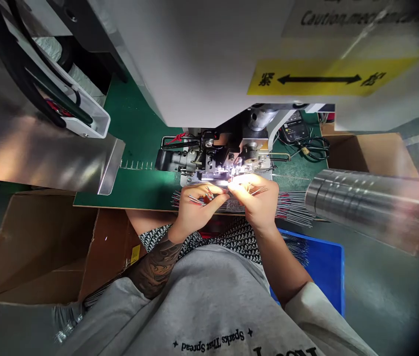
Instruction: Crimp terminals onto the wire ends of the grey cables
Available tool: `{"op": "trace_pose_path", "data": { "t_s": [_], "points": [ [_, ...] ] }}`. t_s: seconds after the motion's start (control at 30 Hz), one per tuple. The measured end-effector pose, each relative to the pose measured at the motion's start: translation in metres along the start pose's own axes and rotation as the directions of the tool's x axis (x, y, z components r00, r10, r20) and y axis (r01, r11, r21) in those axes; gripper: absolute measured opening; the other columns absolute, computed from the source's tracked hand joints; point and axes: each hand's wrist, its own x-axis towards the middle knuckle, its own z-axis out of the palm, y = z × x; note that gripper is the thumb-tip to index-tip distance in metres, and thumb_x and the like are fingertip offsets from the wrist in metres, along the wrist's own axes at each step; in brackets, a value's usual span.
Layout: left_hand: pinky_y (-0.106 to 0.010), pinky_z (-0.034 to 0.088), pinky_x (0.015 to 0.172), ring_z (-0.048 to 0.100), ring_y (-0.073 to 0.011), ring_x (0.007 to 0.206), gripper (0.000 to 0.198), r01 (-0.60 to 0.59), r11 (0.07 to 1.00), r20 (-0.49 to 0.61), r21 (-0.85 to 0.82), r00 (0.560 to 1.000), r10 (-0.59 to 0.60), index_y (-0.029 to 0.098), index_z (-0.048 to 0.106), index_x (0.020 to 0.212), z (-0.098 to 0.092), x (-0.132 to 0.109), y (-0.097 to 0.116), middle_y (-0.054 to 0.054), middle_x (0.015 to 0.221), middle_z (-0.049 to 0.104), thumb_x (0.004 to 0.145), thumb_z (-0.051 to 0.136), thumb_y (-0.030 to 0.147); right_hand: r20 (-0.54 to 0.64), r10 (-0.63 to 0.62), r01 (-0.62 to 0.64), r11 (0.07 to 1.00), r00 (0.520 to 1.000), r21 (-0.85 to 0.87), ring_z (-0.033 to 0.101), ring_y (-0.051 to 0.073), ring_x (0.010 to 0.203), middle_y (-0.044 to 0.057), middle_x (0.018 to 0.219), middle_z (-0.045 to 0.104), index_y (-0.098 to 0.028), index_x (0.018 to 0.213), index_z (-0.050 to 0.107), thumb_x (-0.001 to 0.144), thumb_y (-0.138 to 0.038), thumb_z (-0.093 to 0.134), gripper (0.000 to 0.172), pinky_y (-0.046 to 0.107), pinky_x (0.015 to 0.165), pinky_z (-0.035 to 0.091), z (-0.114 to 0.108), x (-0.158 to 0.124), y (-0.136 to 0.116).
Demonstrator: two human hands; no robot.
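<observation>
1. Grasping thin wires [195, 200] in the left hand [201, 207], with fingers curled in and thumb against forefinger.
2. Grasping a few slender leads [259, 191] in the right hand [261, 205], likewise with fingers bent and tips pinched together.
3. Bringing both sets of fingertips close together, right at the front edge of a brightly lit machine [211, 160]; too much glare there to tell exactly what lies between the tips.
4. Lying on the green surface [131, 188], just beside and partly behind the right hand: a bundle of grey and red wires [294, 208], with ends reaching toward a shiny metal tube [361, 202].
5. Running across the surface toward the machine from the left: a strip of small metal pieces [137, 164], near a bent metal panel [54, 148].
6. Resting behind, to the right: a black device [294, 129] with coiled cable, near a cardboard box [372, 151].
7. Standing lower down: an open brown carton [39, 247] at left, a blue bin [328, 267] at right.
</observation>
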Motion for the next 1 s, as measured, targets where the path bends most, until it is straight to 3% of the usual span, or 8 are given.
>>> {"op": "trace_pose_path", "data": {
  "t_s": [0.17,0.27,0.37,0.43,0.6,0.7,0.83,1.0],
  "points": [
    [-0.023,0.054,0.064,0.065,-0.0096,0.066,0.018,-0.129,0.991,0.128,0.033,0.984,0.123,0.016,0.078,0.077,0.001,0.005,0.003,-0.002,0.073,0.072,0.092,0.079,0.026,0.115,0.011,-0.004,0.998,0.993,-0.065,0.036,0.009,0.046,-0.004,0.051,0.045,-0.022,0.080,0.077,0.088,-0.034,0.079,0.015,0.025,0.040,0.030,-0.003,0.003,-0.002],
    [-0.023,0.052,0.061,0.063,-0.0093,0.062,0.025,-0.168,0.984,0.066,0.055,0.984,0.164,0.015,0.074,0.071,0.004,0.004,0.002,-0.002,0.068,0.069,0.093,0.078,0.026,0.191,0.073,-0.062,0.996,0.979,-0.060,0.029,0.008,0.044,-0.005,0.049,0.037,-0.021,0.079,0.078,0.089,-0.035,0.081,0.018,0.025,0.039,0.021,-0.008,0.003,0.001],
    [-0.021,0.056,0.066,0.068,-0.0087,0.066,0.016,-0.201,0.978,-0.001,0.055,0.980,0.201,0.016,0.077,0.079,0.007,0.004,0.002,-0.001,0.075,0.075,0.094,0.075,0.020,0.222,0.123,-0.117,0.992,0.967,-0.040,0.026,0.008,0.046,-0.006,0.049,0.033,-0.021,0.080,0.080,0.086,-0.035,0.085,0.015,0.025,0.041,0.017,-0.012,0.003,0.004],
    [-0.021,0.059,0.071,0.071,-0.0092,0.071,0.013,-0.206,0.976,-0.011,0.072,0.978,0.207,0.016,0.078,0.082,0.007,0.004,0.003,-0.001,0.079,0.077,0.094,0.074,0.018,0.185,0.117,-0.111,0.993,0.976,-0.038,0.025,0.008,0.046,-0.006,0.049,0.033,-0.021,0.082,0.082,0.085,-0.035,0.086,0.014,0.026,0.042,0.019,-0.013,0.002,0.004],
    [-0.023,0.057,0.067,0.072,-0.0107,0.070,0.009,-0.140,0.982,0.046,0.129,0.990,0.135,0.016,0.075,0.087,0.002,0.003,0.005,-0.001,0.083,0.077,0.092,0.075,0.022,0.025,0.058,-0.057,0.998,0.998,-0.033,0.047,0.012,0.051,-0.001,0.057,0.057,-0.021,0.081,0.081,0.087,-0.039,0.084,0.019,0.029,0.046,0.040,-0.010,0.000,0.003],
    [-0.023,0.052,0.060,0.065,-0.0092,0.062,0.010,-0.097,0.989,0.042,0.113,0.995,0.092,0.016,0.071,0.087,0.000,-0.001,0.002,0.001,0.075,0.072,0.093,0.074,0.023,0.033,0.084,-0.083,0.996,0.996,-0.024,0.043,0.011,0.047,-0.002,0.052,0.051,-0.020,0.075,0.077,0.089,-0.042,0.082,0.027,0.028,0.044,0.037,-0.010,-0.002,0.005],
    [-0.023,0.047,0.058,0.059,-0.0077,0.059,0.012,-0.073,0.995,0.042,0.074,0.997,0.070,0.016,0.066,0.086,0.001,-0.004,-0.003,0.002,0.070,0.067,0.093,0.073,0.022,0.041,0.108,-0.105,0.993,0.993,-0.055,0.042,0.010,0.047,-0.003,0.052,0.051,-0.019,0.078,0.079,0.089,-0.038,0.081,0.022,0.027,0.044,0.035,-0.011,-0.005,0.005],
    [-0.022,0.047,0.055,0.057,-0.0067,0.057,0.007,-0.223,0.972,0.083,0.078,0.973,0.217,0.019,0.066,0.092,0.002,0.002,0.000,0.004,0.070,0.067,0.091,0.073,0.016,0.040,0.021,-0.019,0.999,0.999,-0.043,0.037,0.009,0.047,-0.005,0.050,0.042,-0.021,0.075,0.077,0.088,-0.034,0.083,0.020,0.026,0.044,0.031,-0.009,-0.006,-0.001]
  ]
}}
